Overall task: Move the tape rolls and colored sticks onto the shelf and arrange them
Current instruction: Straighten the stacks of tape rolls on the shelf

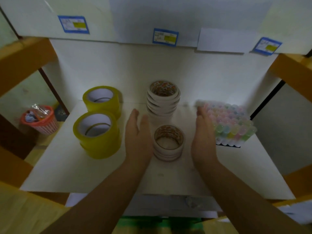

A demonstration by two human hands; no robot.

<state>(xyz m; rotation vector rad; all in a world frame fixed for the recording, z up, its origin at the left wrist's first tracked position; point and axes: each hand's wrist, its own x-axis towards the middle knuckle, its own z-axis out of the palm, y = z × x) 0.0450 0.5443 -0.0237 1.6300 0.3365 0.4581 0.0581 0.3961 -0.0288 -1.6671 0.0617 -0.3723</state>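
Flat hands flank the near tape stack [168, 143] on the shelf [67, 166].
Left hand [137, 134] and right hand [203, 134], fingers straight, hold nothing. Stacks stand upright, holes upward; sticks [231, 123] upright at right; yellow rolls [98, 134] left; front edge bare.

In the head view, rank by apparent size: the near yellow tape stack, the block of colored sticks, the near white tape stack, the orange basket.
1. near yellow tape stack and block of colored sticks: too close to rank.
2. near white tape stack.
3. orange basket; it sits farther away, so its true size is uncertain.
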